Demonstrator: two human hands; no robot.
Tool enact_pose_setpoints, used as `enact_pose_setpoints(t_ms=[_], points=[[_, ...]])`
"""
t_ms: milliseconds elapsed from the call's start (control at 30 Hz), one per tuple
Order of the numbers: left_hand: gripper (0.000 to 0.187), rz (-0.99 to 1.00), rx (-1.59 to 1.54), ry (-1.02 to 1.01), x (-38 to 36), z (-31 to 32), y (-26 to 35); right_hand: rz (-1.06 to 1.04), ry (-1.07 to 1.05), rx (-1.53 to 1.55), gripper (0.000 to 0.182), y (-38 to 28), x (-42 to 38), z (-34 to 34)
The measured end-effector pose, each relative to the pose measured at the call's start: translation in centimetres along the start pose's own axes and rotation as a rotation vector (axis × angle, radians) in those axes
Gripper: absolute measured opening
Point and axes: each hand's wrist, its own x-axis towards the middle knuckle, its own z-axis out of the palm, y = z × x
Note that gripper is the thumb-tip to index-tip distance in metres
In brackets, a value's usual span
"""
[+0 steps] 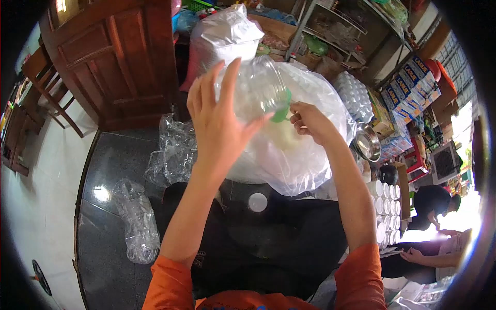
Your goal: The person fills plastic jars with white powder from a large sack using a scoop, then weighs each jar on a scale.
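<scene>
A clear plastic jar (262,82) is tilted over the big open plastic bag, its mouth toward the lower right. My left hand (219,108) grips the jar's side, with fingers up behind it and the thumb stretched along its lower edge. At the mouth sits a green plastic piece (282,107); its exact kind cannot be made out. My right hand (310,121) pinches that piece between thumb and bent fingers. Beneath both hands, the clear bag (310,160) contains something pale yellowish. Between my legs lies a white round lid (258,202).
Behind the bag stands a white sack (227,36). Crumpled clear plastic (137,222) lies on the dark tiles to the left. Rows of white-lidded jars (385,212), a metal bowl (367,142) and stacked boxes (411,88) stand right. Other people (434,206) are at far right.
</scene>
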Motion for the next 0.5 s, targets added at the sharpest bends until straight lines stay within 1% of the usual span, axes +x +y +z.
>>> enact_pose_setpoints(t_ms=[33,100,167,200,233,333,367,433,467,500], points=[[0.103,0.004,-0.012,-0.002,0.7,1.0,0.0,-0.026,0.050,0.018,0.023,-0.3,-0.9,-1.0],[0.101,-0.009,0.057,-0.046,1.4,3.4,-0.5,-0.028,0.081,0.011,0.026,-0.5,-2.3,-2.7],[0.102,0.008,0.038,-0.039,1.2,5.5,-1.1,-0.059,0.121,0.000,0.027,-0.4,-3.8,-4.3],[0.104,-0.003,0.071,-0.086,1.0,6.4,-1.1,-0.054,0.142,0.002,0.027,-0.4,-4.4,-5.1],[0.106,-0.019,0.107,-0.137,0.6,7.3,-1.0,-0.094,0.170,-0.017,0.028,-0.3,-4.8,-5.9],[0.108,0.015,0.076,-0.188,-0.6,9.1,-0.6,-0.192,0.224,-0.085,0.029,-0.2,-5.8,-6.7],[0.108,0.037,0.080,-0.210,-0.7,9.4,-0.4,-0.189,0.223,-0.087,0.029,-0.4,-5.8,-6.7],[0.109,0.052,0.047,-0.193,-0.8,9.7,0.3,-0.243,0.290,-0.210,0.034,-0.8,-5.6,-6.8],[0.108,0.046,0.016,-0.189,-0.8,9.9,0.7,-0.244,0.288,-0.213,0.034,-1.3,-5.5,-6.7],[0.108,0.040,-0.013,-0.184,-0.8,10.0,0.9,-0.269,0.332,-0.329,0.034,-1.7,-5.2,-6.3]])
